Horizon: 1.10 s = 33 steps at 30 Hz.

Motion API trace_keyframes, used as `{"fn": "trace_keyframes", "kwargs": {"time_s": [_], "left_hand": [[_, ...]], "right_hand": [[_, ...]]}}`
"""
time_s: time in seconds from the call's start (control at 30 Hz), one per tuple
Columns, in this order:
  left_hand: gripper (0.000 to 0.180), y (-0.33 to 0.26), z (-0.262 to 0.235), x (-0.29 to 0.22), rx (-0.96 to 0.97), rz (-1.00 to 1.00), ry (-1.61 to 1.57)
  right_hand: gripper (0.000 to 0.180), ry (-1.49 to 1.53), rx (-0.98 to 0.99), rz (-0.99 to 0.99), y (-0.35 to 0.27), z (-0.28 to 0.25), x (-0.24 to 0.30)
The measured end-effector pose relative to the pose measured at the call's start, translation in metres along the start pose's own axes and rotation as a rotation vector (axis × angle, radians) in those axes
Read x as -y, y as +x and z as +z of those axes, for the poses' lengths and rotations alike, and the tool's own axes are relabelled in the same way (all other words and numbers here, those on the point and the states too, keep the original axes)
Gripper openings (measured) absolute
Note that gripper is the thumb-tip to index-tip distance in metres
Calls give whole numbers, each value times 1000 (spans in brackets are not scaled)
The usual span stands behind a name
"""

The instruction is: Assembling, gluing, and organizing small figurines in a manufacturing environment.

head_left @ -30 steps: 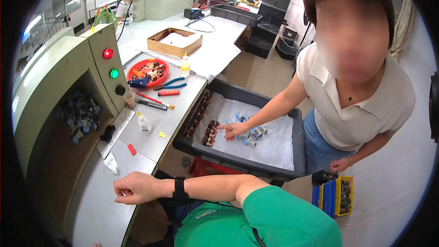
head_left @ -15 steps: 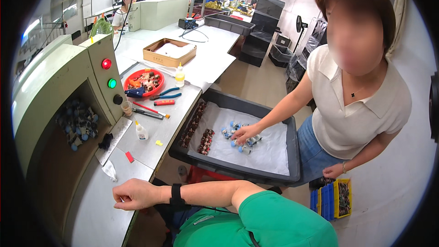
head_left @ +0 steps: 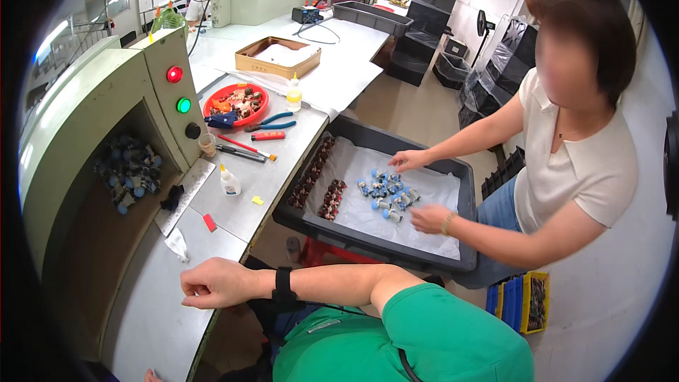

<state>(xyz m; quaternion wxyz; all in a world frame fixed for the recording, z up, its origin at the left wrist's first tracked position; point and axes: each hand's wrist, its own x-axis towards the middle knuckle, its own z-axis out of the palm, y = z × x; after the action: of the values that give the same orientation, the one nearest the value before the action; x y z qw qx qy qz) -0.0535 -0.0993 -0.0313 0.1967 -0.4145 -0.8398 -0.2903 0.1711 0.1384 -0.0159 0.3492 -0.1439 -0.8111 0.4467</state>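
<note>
My right hand [head_left: 219,283] hangs over the near edge of the metal workbench [head_left: 148,318], fingers loosely curled, nothing visible in them. Of my left hand [head_left: 151,376] only fingertips show at the lower edge; the rest is out of frame. Close to my right hand lie a crumpled white cloth [head_left: 177,244] and a small red piece [head_left: 209,223]. Within the pale green machine's opening sits a pile of small blue-and-grey figures [head_left: 129,172]. Similar figures [head_left: 387,192] lie in the grey tray [head_left: 375,255], between a co-worker's two hands [head_left: 429,219].
Dark red-brown figures [head_left: 311,173] stand in rows along the tray's left side. On the bench are a glue bottle [head_left: 229,181], pliers [head_left: 272,122], a brush [head_left: 247,148] and a red bowl of parts [head_left: 237,106]. Yellow and blue bins [head_left: 535,302] stand on the floor.
The co-worker has drawn back from the tray's figures and now has both hands over it, one on each side of a looser, larger cluster. My view has shifted; fingertips appear at the bottom.
</note>
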Motion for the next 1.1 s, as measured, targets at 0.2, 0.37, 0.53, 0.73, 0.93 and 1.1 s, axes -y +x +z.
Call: {"fn": "trace_keyframes", "kwargs": {"time_s": [0.2, 0.37, 0.53, 0.73, 0.93, 1.1], "left_hand": [[30, 0, 0, -5, 70, -52, -12], [30, -4, -9, -15, -123, -98, -203], [30, -10, -7, -29, -63, -99, -180], [27, 3, 1, -45, -64, -116, -186], [31, 9, 21, -9, 85, -139, -370], [30, 8, 31, -6, 140, -165, -419]], "right_hand": [[21, 2, -40, -61, 0, -4, -4], [21, 37, -30, -55, 1, -2, -8], [20, 62, -8, -59, 2, -3, -9], [19, 67, -4, -72, 0, -3, -10], [19, 53, 20, -65, 2, -4, -10], [20, 7, 6, -74, 2, -5, -9]]}}
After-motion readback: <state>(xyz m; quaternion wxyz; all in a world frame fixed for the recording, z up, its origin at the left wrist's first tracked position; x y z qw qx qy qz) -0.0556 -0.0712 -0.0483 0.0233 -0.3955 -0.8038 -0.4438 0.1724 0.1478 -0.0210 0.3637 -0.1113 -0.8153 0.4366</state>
